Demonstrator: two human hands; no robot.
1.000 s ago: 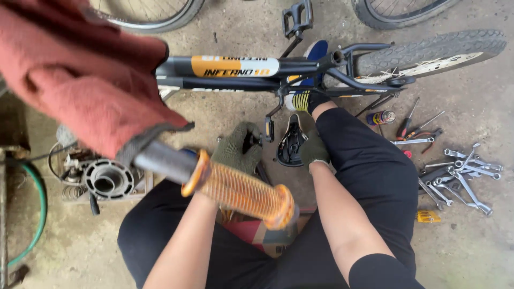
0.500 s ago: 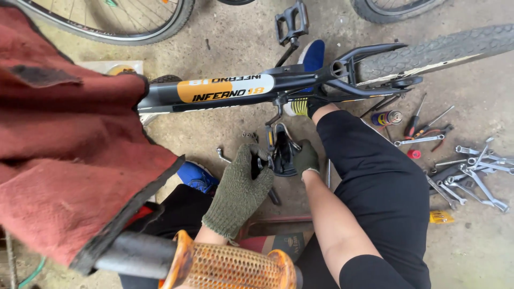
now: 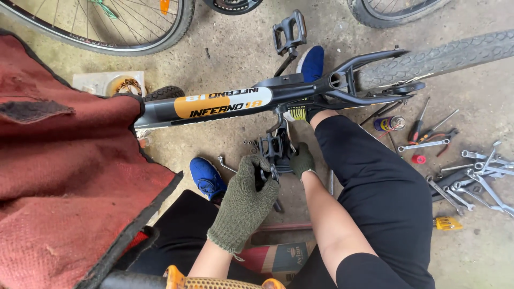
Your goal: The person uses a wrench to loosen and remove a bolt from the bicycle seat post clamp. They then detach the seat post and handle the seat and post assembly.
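A black bicycle frame point(image 3: 214, 104) with an orange and white panel lies across the concrete floor. Below it hangs a black pedal point(image 3: 274, 150) on its crank. My left hand point(image 3: 245, 200), in a green knitted glove, reaches up to the pedal and closes on a dark tool or part at its near side. My right hand point(image 3: 301, 160), also gloved, grips the pedal's right side. A second pedal point(image 3: 289, 29) sticks up beyond the frame.
Several spanners point(image 3: 476, 174), screwdrivers point(image 3: 428, 126) and a spray can point(image 3: 390, 123) lie on the floor at right. A red cloth point(image 3: 59, 182) covers something at left. Tyres point(image 3: 433, 56) and a spoked wheel point(image 3: 107, 27) lie around. Blue shoes point(image 3: 206, 176) rest nearby.
The view has tilted down and closer. My left hand has moved up from the orange grip to the pedal; my right hand stays at the pedal.
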